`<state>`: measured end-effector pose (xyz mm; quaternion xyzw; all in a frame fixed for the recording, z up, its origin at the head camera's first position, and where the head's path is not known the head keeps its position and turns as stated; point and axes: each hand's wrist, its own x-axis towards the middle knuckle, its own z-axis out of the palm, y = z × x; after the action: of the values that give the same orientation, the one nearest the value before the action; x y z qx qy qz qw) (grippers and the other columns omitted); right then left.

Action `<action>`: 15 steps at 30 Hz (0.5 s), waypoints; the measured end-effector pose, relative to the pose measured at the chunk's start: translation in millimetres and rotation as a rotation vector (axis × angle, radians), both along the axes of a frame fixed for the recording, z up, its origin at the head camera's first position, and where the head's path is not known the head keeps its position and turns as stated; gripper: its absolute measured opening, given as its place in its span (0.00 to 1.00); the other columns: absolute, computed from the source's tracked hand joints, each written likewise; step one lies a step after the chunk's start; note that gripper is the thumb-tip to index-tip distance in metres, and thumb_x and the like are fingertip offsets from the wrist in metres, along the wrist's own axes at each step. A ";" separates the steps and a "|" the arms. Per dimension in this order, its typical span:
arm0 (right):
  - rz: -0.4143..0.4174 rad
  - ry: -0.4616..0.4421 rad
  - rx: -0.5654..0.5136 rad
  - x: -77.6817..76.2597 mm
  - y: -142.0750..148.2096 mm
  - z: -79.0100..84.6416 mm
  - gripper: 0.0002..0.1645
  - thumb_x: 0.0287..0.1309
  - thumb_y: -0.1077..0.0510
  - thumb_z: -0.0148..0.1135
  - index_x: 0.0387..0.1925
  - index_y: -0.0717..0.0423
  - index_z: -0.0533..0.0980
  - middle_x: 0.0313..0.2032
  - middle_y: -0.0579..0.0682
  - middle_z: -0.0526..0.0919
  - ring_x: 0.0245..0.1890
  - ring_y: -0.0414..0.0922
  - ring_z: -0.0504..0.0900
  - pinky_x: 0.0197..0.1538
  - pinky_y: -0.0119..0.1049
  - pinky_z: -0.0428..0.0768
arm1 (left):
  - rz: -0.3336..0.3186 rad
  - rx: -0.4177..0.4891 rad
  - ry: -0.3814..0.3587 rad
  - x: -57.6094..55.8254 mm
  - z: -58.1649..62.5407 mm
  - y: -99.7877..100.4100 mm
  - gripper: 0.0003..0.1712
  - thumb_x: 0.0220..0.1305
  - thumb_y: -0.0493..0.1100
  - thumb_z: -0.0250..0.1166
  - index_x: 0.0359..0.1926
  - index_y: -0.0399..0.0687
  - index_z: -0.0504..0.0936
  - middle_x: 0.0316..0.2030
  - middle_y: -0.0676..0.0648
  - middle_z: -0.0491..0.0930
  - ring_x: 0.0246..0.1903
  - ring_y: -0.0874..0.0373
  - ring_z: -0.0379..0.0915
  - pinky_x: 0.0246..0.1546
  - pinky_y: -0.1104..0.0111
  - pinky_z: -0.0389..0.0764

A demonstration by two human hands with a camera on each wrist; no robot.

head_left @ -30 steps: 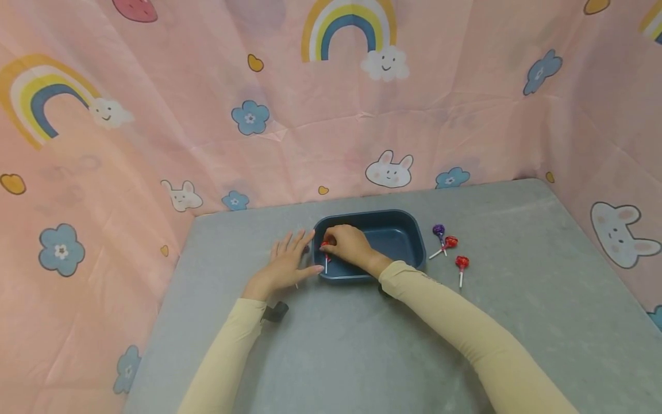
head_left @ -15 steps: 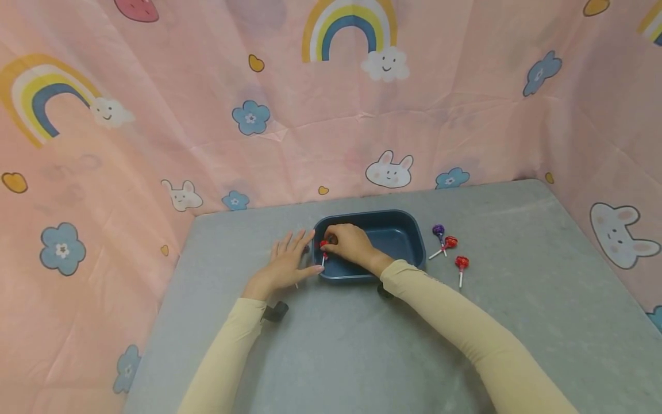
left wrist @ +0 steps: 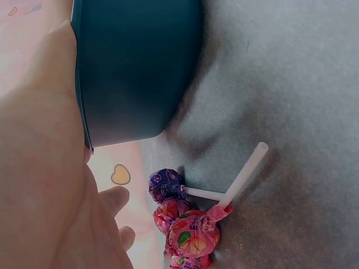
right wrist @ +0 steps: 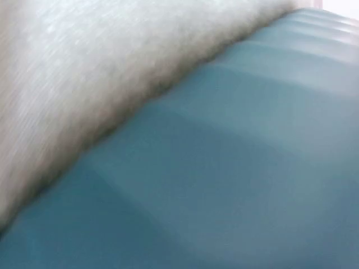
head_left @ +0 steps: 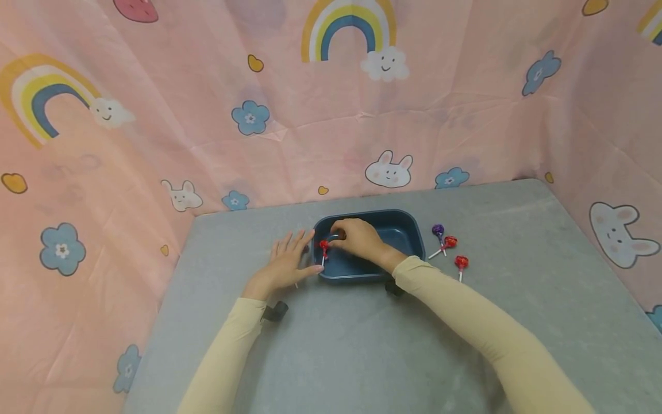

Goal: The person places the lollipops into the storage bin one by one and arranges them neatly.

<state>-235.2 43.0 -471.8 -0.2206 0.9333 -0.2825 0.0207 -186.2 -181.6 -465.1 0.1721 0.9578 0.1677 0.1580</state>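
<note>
A dark blue rectangular box (head_left: pixel 395 238) sits on the grey table. Inside its left end a red lollipop (head_left: pixel 324 245) lies with its white stick toward the front. Over the box floor is my right hand (head_left: pixel 362 238), just right of that lollipop, thumb and forefinger apart with nothing between them. My left hand (head_left: pixel 284 269) rests at the box's left rim, fingers spread and straight. In the left wrist view, a purple lollipop (left wrist: pixel 165 185) and several pink-red lollipops (left wrist: pixel 195 238) lie on the table beyond the box wall (left wrist: pixel 134 67), mostly hidden by that hand in the head view.
Right of the box lie a purple lollipop (head_left: pixel 438 230) and a red lollipop (head_left: pixel 451 242) with crossed sticks, and another red lollipop (head_left: pixel 461 263) nearer the front. A pink patterned cloth (head_left: pixel 289 155) hangs behind the table. The right wrist view is blurred, mostly blue box surface (right wrist: pixel 224 179).
My right hand has let go of the red lollipop and drawn back a little to the right. The lollipop stays at the box's left end. The left hand has not moved.
</note>
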 end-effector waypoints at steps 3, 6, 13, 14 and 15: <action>-0.004 -0.012 -0.009 1.7 5.6 4.4 0.23 0.56 0.45 0.71 0.49 0.51 0.82 0.38 0.48 0.87 0.37 0.43 0.81 0.43 0.40 0.82 | -0.001 0.003 -0.006 0.2 0.2 -0.7 0.54 0.63 0.73 0.56 0.79 0.68 0.36 0.81 0.47 0.37 0.79 0.41 0.26 0.75 0.38 0.30; -0.001 -0.027 -0.025 3.6 11.8 8.8 0.23 0.57 0.45 0.71 0.51 0.52 0.82 0.40 0.49 0.87 0.38 0.44 0.82 0.46 0.42 0.82 | -0.004 0.006 -0.008 0.1 0.1 -1.1 0.54 0.63 0.73 0.56 0.79 0.68 0.36 0.81 0.47 0.37 0.79 0.41 0.26 0.75 0.38 0.30; 0.010 -0.017 -0.024 5.2 26.1 19.4 0.25 0.57 0.45 0.71 0.53 0.51 0.81 0.42 0.50 0.87 0.41 0.46 0.82 0.48 0.44 0.82 | -0.007 0.013 0.006 -0.6 -2.2 -2.5 0.54 0.63 0.72 0.57 0.79 0.67 0.37 0.80 0.47 0.38 0.79 0.40 0.28 0.75 0.38 0.31; 0.009 -0.012 -0.017 5.4 28.3 21.2 0.25 0.57 0.44 0.70 0.53 0.51 0.81 0.42 0.50 0.87 0.41 0.46 0.82 0.48 0.44 0.82 | -0.007 0.017 0.007 -0.6 -2.4 -2.5 0.54 0.63 0.72 0.57 0.79 0.67 0.37 0.80 0.47 0.38 0.79 0.40 0.28 0.75 0.38 0.31; 0.007 -0.012 -0.014 5.5 30.3 22.9 0.25 0.57 0.44 0.70 0.53 0.50 0.81 0.42 0.50 0.87 0.41 0.47 0.82 0.48 0.44 0.81 | -0.007 0.020 0.009 -0.8 -2.8 -2.5 0.54 0.63 0.72 0.57 0.79 0.67 0.37 0.80 0.47 0.38 0.79 0.40 0.28 0.75 0.38 0.31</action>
<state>-229.7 73.3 -448.9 -0.2225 0.9303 -0.2903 0.0255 -187.0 -184.2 -467.9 0.1777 0.9562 0.1758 0.1525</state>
